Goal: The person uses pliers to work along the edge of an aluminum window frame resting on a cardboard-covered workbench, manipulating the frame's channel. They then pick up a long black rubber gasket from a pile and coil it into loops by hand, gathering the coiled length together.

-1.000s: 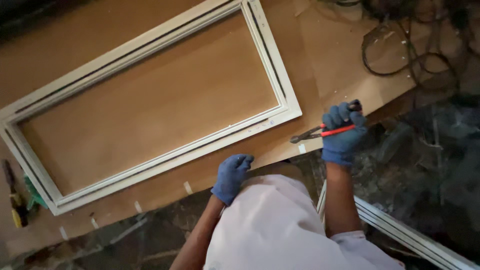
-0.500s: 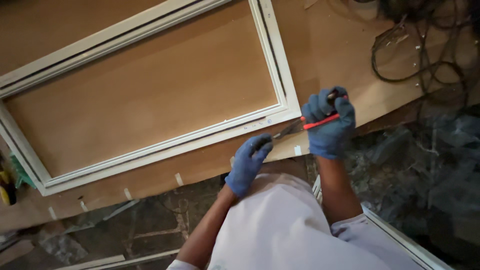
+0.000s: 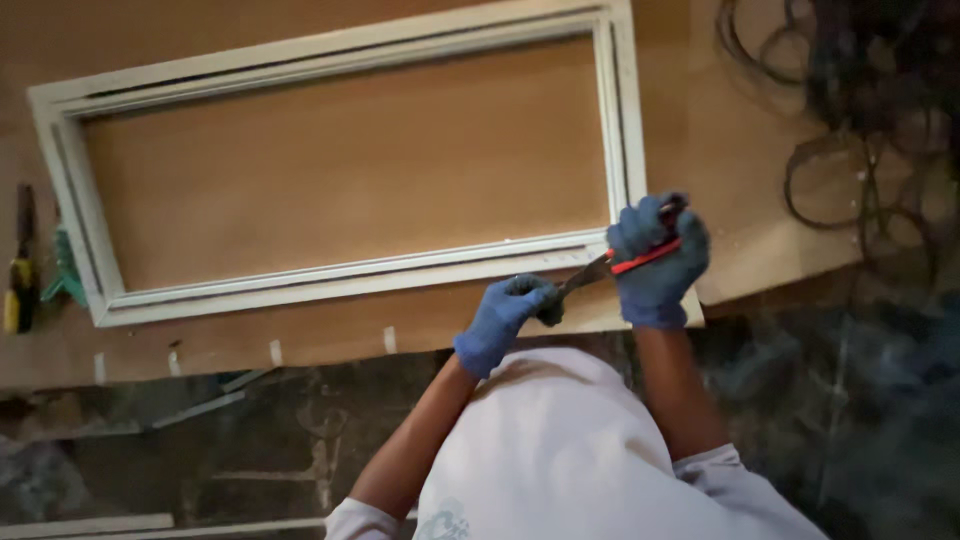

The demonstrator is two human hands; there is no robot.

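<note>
Brown wooden board [image 3: 350,180] spans most of the view and serves as the work surface; its near edge overhangs a dark floor.

White rectangular frame [image 3: 340,275] lies flat on the board, long sides running left to right. Judged: thin hollow section, light for its span, stiff along each rail but likely to rack at the corners if lifted by one end. Best taken at two points on the long rails, or near the corners. Painted faces look smooth, so probably slippery under gloves.

Coil of dark cable [image 3: 850,130] sits at the board's far right, well apart from the frame.

Right hand [image 3: 658,262], blue-gloved, is closed around the red handles of pliers [image 3: 610,266], nose pointing left at the frame's near right corner.

Left hand [image 3: 505,318], also gloved, is curled just beside the pliers' tip; whether it pinches anything cannot be told.

Yellow-handled tool [image 3: 20,285] lies at the far left.
</note>
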